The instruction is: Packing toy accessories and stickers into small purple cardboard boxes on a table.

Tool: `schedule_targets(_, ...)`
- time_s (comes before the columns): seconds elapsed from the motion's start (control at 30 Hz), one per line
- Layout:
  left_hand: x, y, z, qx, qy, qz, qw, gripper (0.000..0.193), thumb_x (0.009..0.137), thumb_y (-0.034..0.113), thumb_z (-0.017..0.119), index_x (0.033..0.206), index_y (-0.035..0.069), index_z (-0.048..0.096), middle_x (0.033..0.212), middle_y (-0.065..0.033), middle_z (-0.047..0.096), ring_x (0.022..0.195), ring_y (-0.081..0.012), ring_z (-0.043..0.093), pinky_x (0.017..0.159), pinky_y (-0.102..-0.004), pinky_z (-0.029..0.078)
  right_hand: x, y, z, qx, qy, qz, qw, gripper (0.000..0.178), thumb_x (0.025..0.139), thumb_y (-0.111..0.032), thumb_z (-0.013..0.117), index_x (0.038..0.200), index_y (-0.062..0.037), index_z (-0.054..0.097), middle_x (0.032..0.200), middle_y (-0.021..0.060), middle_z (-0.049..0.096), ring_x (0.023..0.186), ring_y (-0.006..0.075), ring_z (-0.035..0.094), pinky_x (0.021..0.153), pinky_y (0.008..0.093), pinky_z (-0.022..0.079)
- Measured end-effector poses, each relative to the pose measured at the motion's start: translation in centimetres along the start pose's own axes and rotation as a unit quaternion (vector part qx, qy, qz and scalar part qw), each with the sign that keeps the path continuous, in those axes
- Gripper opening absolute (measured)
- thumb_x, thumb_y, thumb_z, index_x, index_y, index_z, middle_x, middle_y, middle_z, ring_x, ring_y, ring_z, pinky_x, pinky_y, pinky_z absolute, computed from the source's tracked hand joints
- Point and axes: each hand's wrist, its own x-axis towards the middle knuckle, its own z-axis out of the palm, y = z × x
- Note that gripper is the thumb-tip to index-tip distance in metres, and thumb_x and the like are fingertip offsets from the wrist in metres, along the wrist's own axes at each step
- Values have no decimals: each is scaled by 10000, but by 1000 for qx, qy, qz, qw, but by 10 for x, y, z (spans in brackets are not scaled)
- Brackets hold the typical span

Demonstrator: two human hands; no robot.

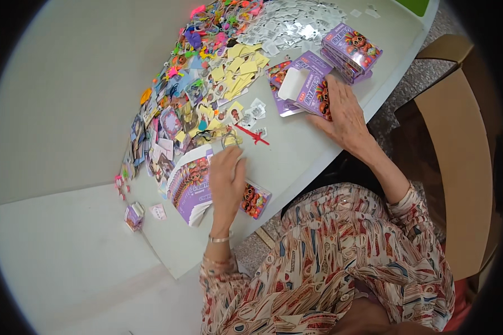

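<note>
My right hand [345, 114] is closed on a small purple carton [312, 92], whose white end flap stands up on its left. Other purple cartons lie under and beside it. My left hand [224, 176] is over the table, between a fan of flat purple cartons [193, 178] and another purple carton [255, 201] near the table edge. Its fingers point away from me and are smeared by motion, so I cannot make out whether they hold anything. Just beyond them lies a thin red plastic piece [252, 134].
A long heap of small colourful trinkets [193, 39], yellow cards [243, 70] and silvery packets [290, 25] covers the far side of the white table. A stack of purple cartons [352, 47] stands at the right. A cardboard box [455, 167] sits beyond the right edge.
</note>
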Motion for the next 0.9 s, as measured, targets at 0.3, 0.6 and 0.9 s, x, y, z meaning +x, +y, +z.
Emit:
schedule_targets(0.3, 44, -6, 30, 103, -118, 163, 974, 232, 794, 0, 634, 1022, 7, 599, 1023, -141, 608, 947, -328, 553, 846, -410, 452, -9, -4, -17, 47, 18, 10, 999, 791, 730, -230, 778, 1328, 47, 341, 1242, 247, 469, 1138, 407, 479, 988, 436, 399)
schedule_targets(0.6, 54, -19, 36, 52, -128, 119, 983, 247, 718, 76, 729, 940, 38, 627, 921, -99, 560, 875, -298, 517, 804, -397, 434, -33, -18, -26, 103, -21, -33, 994, 784, 695, -128, 799, 1312, 15, 338, 1204, 230, 469, 1122, 401, 485, 970, 427, 407)
schedule_targets(0.9, 61, -29, 35, 22, -187, 90, 978, 212, 733, 146, 752, 889, 57, 639, 939, -83, 572, 963, -287, 490, 860, -392, 401, -38, -20, -28, 75, -38, -66, 994, 766, 679, -110, 787, 1303, 3, 358, 1173, 201, 489, 1074, 373, 493, 946, 417, 410)
